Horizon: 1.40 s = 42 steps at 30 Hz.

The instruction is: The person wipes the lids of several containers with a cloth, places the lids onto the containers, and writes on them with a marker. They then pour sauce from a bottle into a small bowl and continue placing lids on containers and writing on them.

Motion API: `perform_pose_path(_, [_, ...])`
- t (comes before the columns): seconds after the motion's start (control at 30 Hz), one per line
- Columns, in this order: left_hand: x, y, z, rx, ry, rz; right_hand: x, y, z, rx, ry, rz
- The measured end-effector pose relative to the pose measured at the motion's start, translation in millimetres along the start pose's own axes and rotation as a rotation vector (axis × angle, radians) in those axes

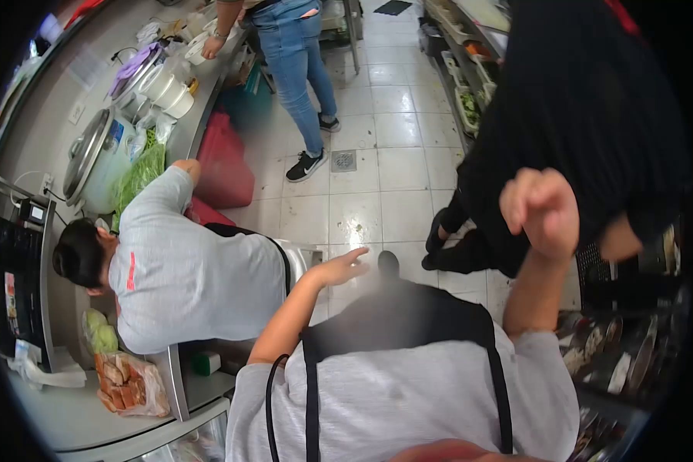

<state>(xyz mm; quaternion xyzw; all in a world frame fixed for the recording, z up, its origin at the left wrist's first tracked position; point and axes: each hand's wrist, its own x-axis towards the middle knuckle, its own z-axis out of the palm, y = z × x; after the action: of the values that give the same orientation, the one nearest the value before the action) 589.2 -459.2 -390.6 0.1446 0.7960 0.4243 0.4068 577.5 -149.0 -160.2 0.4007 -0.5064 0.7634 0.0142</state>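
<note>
My left hand (343,268) is held out in front of my black apron (400,319), fingers stretched and holding nothing. It hovers over the tiled floor, to the right of a person in a grey shirt (200,266) who bends over the counter. Raised on the other side is my right hand (543,212), its fingers loosely bent and apart with nothing in them. In this view it overlaps the dark clothes of a person (577,100) standing close at the right.
A person in jeans (289,61) stands ahead by the left counter, near a red bin (227,165). Leafy greens (142,181) and a bag of bread-like brown pieces (131,385) lie on the left. Shelves with vegetable trays (467,108) line the right, utensils (616,354) below.
</note>
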Motion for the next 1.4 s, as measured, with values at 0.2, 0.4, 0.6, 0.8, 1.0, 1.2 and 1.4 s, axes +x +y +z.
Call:
perform_pose_path(0.2, [-15.8,-32.6,-59.8,-0.286,0.107,-0.308,210.6,121.5,-67.1,0.307,0.055,-0.008])
perform_pose_path(0.4, [11.5,16.8,-191.9,-0.366,0.248,-0.443,352.9,228.3,-97.6,0.241,-0.058,0.263])
perform_pose_path(0.6, [107.4,-9.0,-317.3,-0.338,0.313,-0.380,379.2,365.6,-182.3,-0.009,-0.245,0.640])
perform_pose_path(0.8, [282.4,-3.9,-474.6,-0.145,0.450,0.135,370.7,386.2,-325.0,-0.268,0.243,1.041])
perform_pose_path(1.0, [387.0,185.9,-642.5,-0.313,0.428,0.578,405.2,401.6,-441.0,-0.070,0.713,0.817])
perform_pose_path(1.2, [445.3,215.7,-660.5,-0.369,0.963,0.526,483.6,482.8,-552.8,-0.048,0.558,0.953])
perform_pose_path(1.4, [498.6,201.6,-686.1,-0.689,0.808,0.316,622.8,588.0,-600.5,0.059,0.002,1.099])
